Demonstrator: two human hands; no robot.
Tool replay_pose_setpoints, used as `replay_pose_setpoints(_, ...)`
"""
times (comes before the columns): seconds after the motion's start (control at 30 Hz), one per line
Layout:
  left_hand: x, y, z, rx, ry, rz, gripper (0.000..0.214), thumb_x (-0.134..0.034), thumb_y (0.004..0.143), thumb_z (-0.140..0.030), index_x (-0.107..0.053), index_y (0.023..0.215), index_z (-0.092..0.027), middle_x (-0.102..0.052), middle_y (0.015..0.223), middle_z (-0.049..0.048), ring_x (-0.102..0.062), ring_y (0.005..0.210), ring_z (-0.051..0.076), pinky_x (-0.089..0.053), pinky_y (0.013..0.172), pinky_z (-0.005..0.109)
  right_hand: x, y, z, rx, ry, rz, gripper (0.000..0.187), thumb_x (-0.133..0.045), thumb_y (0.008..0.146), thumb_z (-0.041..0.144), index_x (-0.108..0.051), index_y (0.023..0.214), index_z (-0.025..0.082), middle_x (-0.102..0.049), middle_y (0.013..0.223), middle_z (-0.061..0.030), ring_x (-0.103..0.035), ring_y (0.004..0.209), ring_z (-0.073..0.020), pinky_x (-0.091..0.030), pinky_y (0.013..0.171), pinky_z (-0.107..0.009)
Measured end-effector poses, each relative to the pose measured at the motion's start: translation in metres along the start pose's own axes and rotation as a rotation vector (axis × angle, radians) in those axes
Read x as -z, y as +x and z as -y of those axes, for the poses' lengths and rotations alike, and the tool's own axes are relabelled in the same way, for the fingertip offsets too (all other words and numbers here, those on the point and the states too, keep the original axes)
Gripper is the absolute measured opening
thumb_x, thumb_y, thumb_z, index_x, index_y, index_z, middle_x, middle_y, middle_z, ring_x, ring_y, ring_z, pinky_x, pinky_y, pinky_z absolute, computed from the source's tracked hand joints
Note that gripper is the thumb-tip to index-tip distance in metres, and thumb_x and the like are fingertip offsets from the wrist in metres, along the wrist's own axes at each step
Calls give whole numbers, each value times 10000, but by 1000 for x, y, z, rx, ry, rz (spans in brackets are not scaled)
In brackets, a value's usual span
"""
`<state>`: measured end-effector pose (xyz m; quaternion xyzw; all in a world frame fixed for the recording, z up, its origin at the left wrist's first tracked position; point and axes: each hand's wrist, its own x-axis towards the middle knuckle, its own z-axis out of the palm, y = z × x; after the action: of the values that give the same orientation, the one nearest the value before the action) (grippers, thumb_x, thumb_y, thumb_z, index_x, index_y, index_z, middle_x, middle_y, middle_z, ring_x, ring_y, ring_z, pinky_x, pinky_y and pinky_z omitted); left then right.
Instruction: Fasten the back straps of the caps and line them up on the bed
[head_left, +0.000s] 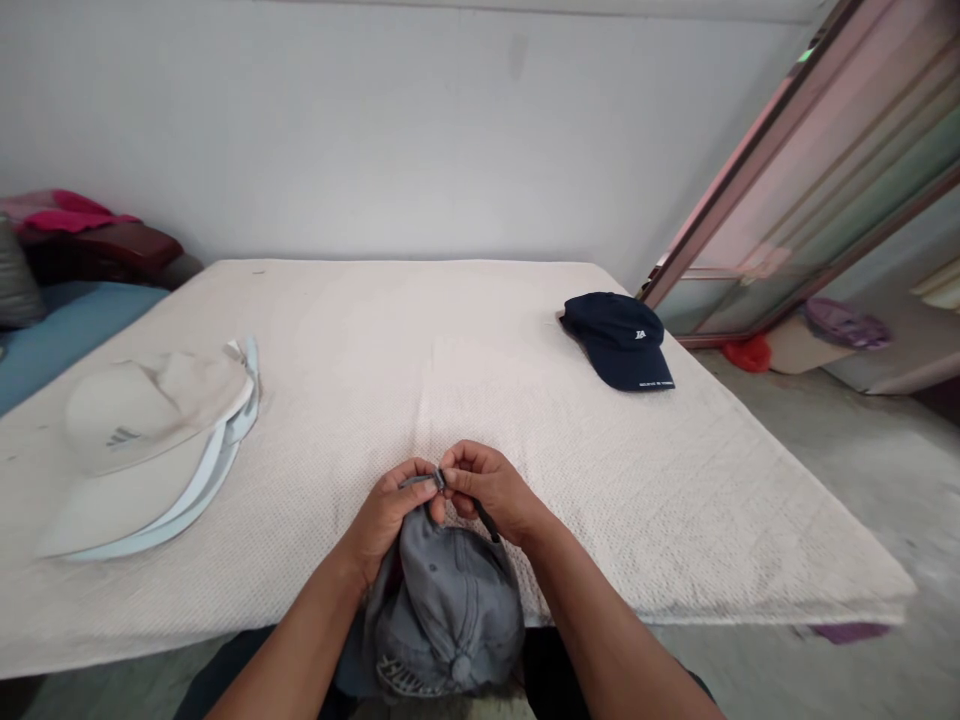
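Note:
A grey baseball cap (457, 600) hangs over the front edge of the table, its crown toward me and its back strap up. My left hand (394, 510) is closed on the strap beside a small metal buckle (439, 480). Meeting it at the buckle, my right hand (487, 488) pinches the other side of the strap, whose dark end curves down below the fingers. Exactly how the strap runs through the buckle is hidden by my fingertips.
A stack of pale caps (150, 420) lies on the left of the white-covered table (360, 340). At the back right sits a navy cap (619, 340). Behind is a grey wall (405, 130); a sliding door (795, 200) stands to the right.

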<state>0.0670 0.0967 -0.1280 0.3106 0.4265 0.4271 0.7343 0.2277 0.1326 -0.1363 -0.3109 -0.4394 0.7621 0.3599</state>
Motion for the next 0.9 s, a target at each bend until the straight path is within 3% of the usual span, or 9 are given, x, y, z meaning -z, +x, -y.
replay_pose_setpoints(0.2,-2,2,2,-41,42,-79,148,-666,757,-274,-606,837,-166,-615,605,-15,-495,479,74,-370,469,168,-2,4,-6,96,-255,-151,144,-624,771,290,-529,745,185,-494,554,54,-425,453,-75,-325,456,-219)
replay_pose_setpoints(0.37,-3,4,4,-96,39,-138,91,-635,764,-248,-594,778,-169,-593,573,-31,-482,480,77,-367,473,176,-8,-1,-1,325,-669,-306,67,-565,775,177,-556,708,185,-541,678,9,-496,638,-120,-387,593,-255)
replay_pose_setpoints(0.6,-3,6,7,-117,112,-209,135,-677,726,-272,-598,784,-179,-607,576,-30,-543,532,114,-410,548,215,-8,-7,4,389,-894,-224,61,-564,801,212,-548,745,195,-553,736,-4,-502,671,-133,-375,612,-263)
replay_pose_setpoints(0.9,0,10,9,-216,371,-319,167,-687,713,-321,-635,783,-178,-640,686,-3,-556,611,136,-413,588,232,-10,-3,-3,451,-1083,-304,64,-526,767,130,-523,766,194,-532,797,-25,-488,714,-149,-372,642,-277)
